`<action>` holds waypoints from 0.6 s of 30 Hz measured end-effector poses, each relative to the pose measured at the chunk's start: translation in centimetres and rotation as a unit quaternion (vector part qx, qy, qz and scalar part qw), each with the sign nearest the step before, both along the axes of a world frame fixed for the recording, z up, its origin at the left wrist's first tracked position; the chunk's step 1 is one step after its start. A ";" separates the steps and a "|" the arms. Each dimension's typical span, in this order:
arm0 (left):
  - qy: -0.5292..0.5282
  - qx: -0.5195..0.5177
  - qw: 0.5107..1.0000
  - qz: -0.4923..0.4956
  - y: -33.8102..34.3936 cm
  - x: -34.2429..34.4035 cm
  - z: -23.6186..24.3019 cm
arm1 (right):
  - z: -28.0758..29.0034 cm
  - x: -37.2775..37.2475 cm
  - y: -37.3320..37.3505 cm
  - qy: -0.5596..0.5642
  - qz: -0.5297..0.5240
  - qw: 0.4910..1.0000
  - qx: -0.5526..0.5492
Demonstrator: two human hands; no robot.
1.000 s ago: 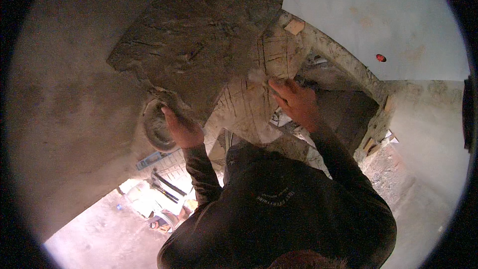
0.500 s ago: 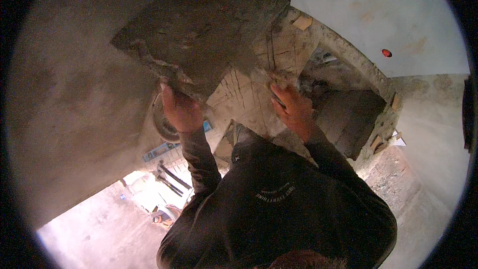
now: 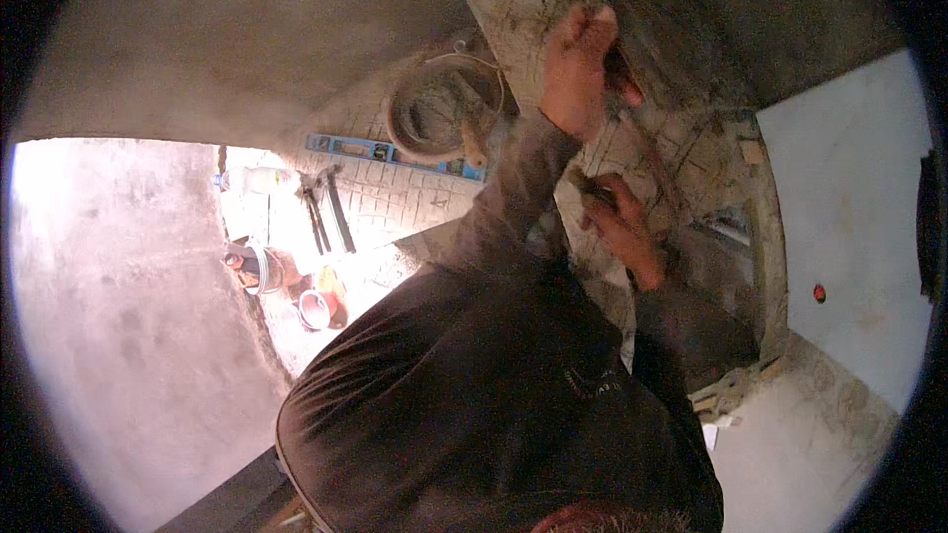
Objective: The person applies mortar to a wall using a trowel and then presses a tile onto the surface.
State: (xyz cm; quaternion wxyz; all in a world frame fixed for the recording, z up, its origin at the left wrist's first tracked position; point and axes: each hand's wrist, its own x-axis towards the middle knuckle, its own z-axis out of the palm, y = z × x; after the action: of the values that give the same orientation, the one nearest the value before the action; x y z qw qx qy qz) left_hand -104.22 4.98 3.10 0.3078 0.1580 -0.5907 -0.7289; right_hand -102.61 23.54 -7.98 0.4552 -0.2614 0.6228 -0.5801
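My left hand (image 3: 581, 74) is raised at the upper middle. Its fingers are curled round the edge of a large grey tile (image 3: 681, 49), which looks tilted; its far outline is lost in the dark. Below and to the right, my right hand (image 3: 622, 229) is closed round a short-handled tool (image 3: 581, 178). The handle's end pokes out past the thumb, and the working part is hidden. Between the hands and beyond them lies a pale floor surface (image 3: 523, 10) scored with dark lines.
A round mortar bucket (image 3: 400, 118) stands left of my left arm, beside a blue spirit level (image 3: 346, 146). Farther left are long-handled pliers or cutters (image 3: 316, 217), a pail (image 3: 265, 271) and a pink cup (image 3: 314, 309). A white wall panel (image 3: 854, 227) with a red-rimmed hole is at right.
My view has swung, bringing the bucket and level into the open. My left hand has moved up and right, and the tile no longer shows flat. The right hand keeps hold of its tool.
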 end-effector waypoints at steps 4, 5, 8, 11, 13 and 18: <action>0.078 0.197 0.977 -0.037 -0.4 -0.5 1.1 | -4.8 -1.6 -8.6 0.098 0.122 0.984 -0.086; 0.080 0.203 0.974 -0.059 0.1 -1.0 0.9 | -6.2 -1.3 -10.7 0.035 0.086 0.985 -0.147; 0.051 0.199 0.975 -0.087 0.2 -1.2 1.2 | -8.8 -0.8 -16.9 0.090 0.043 0.983 -0.152; 0.024 0.212 0.976 -0.045 -0.5 0.6 0.1 | -4.0 0.8 -19.8 0.342 0.137 0.929 0.027; -0.001 0.209 0.978 -0.026 -0.7 1.4 -0.5 | -2.0 1.4 -20.5 0.446 0.174 0.875 0.074; -0.033 0.216 0.975 -0.039 -0.4 1.4 -0.3 | -8.5 2.6 -16.8 0.133 -0.114 0.982 -0.067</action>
State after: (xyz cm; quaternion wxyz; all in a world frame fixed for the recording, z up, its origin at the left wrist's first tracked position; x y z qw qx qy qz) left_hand -102.81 4.61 2.82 0.2180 0.2220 -0.4347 -0.8451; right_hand -100.06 6.75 -16.52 0.2811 -0.2930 0.6633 -0.6286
